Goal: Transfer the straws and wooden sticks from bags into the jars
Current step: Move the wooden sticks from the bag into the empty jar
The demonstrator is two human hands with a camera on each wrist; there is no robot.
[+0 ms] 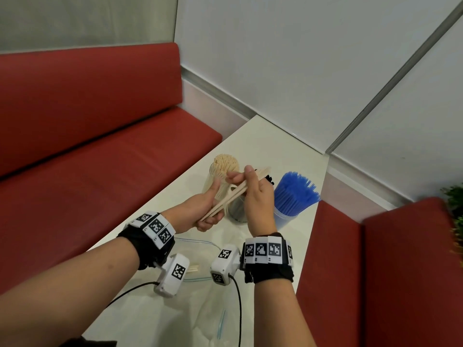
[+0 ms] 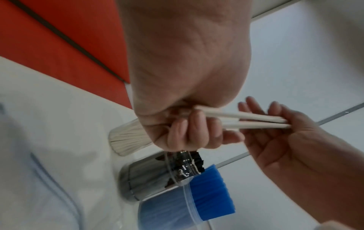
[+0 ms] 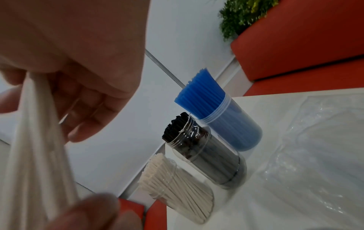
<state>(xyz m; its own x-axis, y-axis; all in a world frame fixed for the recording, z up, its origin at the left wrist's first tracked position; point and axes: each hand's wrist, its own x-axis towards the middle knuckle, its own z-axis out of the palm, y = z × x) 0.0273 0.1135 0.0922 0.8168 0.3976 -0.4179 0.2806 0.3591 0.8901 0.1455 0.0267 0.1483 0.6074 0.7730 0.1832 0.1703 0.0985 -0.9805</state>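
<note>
On the white table (image 1: 263, 146), we are working just this side of three clear jars standing in a row: the jar of blue straws (image 1: 293, 196) beyond and outboard of our right hand, the jar of black straws (image 1: 238, 209) directly under and behind both hands, and the jar of wooden sticks (image 1: 223, 171) just beyond our left hand's thumb. Empty clear bags (image 1: 200, 259) are lying on the table below our wrists, the nearest one showing a few sticks inside.

We are holding a small bundle of wooden sticks (image 1: 225, 199) between both hands. Our left hand (image 1: 205, 209) is gripping the bundle's near, lower end, fingers curled round it (the left wrist view shows this plainly). Our right hand (image 1: 253, 194) is pinching the far, upper end between thumb and fingers.

The bundle's long axis is running diagonally, rising from the left hand up and away toward the right hand, so it is lying tilted, not upright. The stick jar's mouth is sitting just beyond and slightly to the left of the bundle's raised tip, nearer our left hand than our right. We judge the coming move is turning on standing the bundle upright over that mouth, since the jar is already looking well packed and the black-straw jar is standing close beside it.
</note>
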